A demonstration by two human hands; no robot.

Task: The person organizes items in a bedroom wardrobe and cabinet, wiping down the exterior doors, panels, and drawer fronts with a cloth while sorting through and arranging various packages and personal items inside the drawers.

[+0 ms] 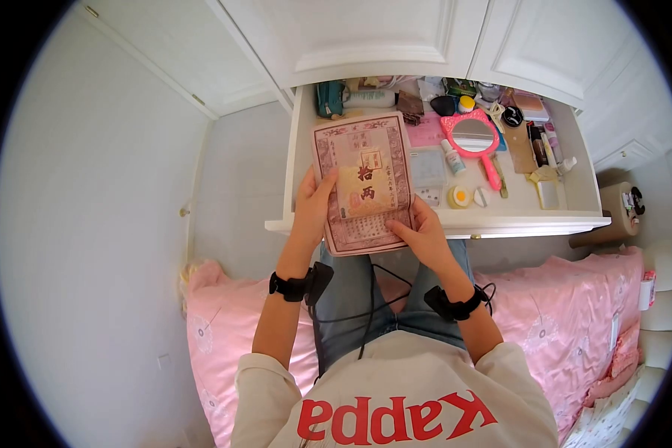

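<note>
A pink printed booklet with dark characters on its cover is held up in front of the open drawer. My left hand grips its left edge, thumb on the cover. At the lower right edge, my right hand holds it too, thumb on the front; the fingers behind are partly hidden. Beyond the booklet, the white drawer holds a pink hand mirror, a small white bottle, a clear case and a round yellow-and-white container.
White cabinet doors rise behind the drawer. A pink bedspread lies on both sides of my legs. Black cables hang across my lap between the wristbands. A beige bin-like container stands right of the drawer.
</note>
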